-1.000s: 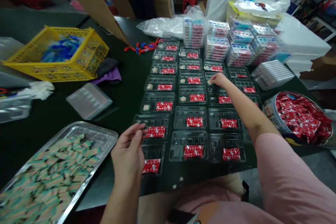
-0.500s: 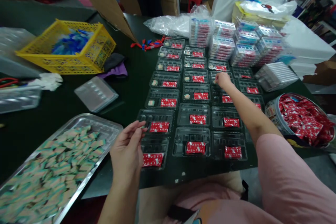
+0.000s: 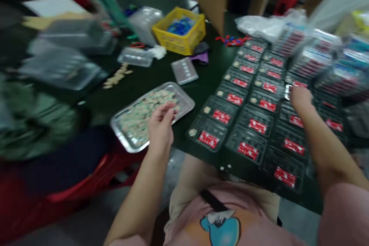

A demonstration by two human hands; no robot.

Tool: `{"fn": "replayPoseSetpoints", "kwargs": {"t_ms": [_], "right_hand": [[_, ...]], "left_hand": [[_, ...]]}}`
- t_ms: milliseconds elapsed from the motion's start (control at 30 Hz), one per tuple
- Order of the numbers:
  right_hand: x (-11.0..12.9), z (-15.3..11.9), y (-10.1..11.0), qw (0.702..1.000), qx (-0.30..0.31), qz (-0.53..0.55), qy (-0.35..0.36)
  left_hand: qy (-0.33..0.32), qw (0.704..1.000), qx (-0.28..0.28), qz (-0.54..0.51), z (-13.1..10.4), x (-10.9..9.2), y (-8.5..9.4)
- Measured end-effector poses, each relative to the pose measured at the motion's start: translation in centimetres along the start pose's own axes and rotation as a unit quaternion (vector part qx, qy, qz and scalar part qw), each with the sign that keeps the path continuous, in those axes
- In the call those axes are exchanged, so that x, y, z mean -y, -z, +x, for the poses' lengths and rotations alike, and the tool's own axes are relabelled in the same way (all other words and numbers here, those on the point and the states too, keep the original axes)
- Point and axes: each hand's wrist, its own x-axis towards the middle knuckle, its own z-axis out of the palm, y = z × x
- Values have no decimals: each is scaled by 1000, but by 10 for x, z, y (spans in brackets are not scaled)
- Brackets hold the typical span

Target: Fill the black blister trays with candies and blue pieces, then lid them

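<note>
My left hand [image 3: 162, 125] is over the near edge of a metal tray [image 3: 184, 98], its fingers loosely bent and a small gap at the thumb. Nothing shows between them, though they are slightly blurred. Small pale-and-green striped pieces [image 3: 138, 117] fill much of the tray. Over the clear plastic compartment trays on the right, my right hand [image 3: 301, 98] is closed, fingertips down; what it may hold is hidden. Most of these trays carry a red patterned packet [image 3: 208, 139], and several also have a pale small piece [image 3: 192, 132] in a corner compartment.
Behind the metal tray are a flat plastic case [image 3: 184, 71] and a yellow basket [image 3: 180, 40] with blue items. Stacks of filled plastic packs [image 3: 314, 52] stand at the back right. Bagged plastic trays [image 3: 63, 67] lie at the left.
The view has turned left, so the table appears further right. My left hand has gone from the front-left compartment trays to the metal tray. Pale pieces now sit in the two front-left compartment trays.
</note>
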Motion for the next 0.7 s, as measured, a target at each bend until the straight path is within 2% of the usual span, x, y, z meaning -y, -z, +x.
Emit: {"fn": "replayPoseSetpoints", "kwargs": {"t_ms": [67, 167, 267, 367, 400, 433, 533, 633, 700], "right_hand": [[21, -2, 6, 997, -48, 40, 45], [81, -24, 21, 963, -91, 187, 169], [163, -67, 47, 890, -68, 317, 320], [247, -104, 74, 810, -30, 386, 440], [272, -112, 81, 795, -26, 390, 463], [296, -118, 87, 788, -27, 383, 481], [349, -125, 95, 812, -37, 348, 468], [376, -124, 94, 827, -37, 325, 457], [383, -123, 91, 826, -32, 335, 453]], "left_hand": [[-19, 999, -36, 15, 7, -2, 29], [-27, 997, -67, 27, 9, -1, 63], [-18, 996, -78, 34, 3, 5, 82], [-15, 996, -80, 38, -3, 13, 95], [-15, 996, -79, 48, -4, 16, 100], [-18, 995, -74, 71, -4, 19, 106], [-73, 971, -46, 222, 1, 29, 128], [-146, 916, -19, 374, 10, 40, 145], [-156, 891, -3, 425, 16, 47, 149]]}}
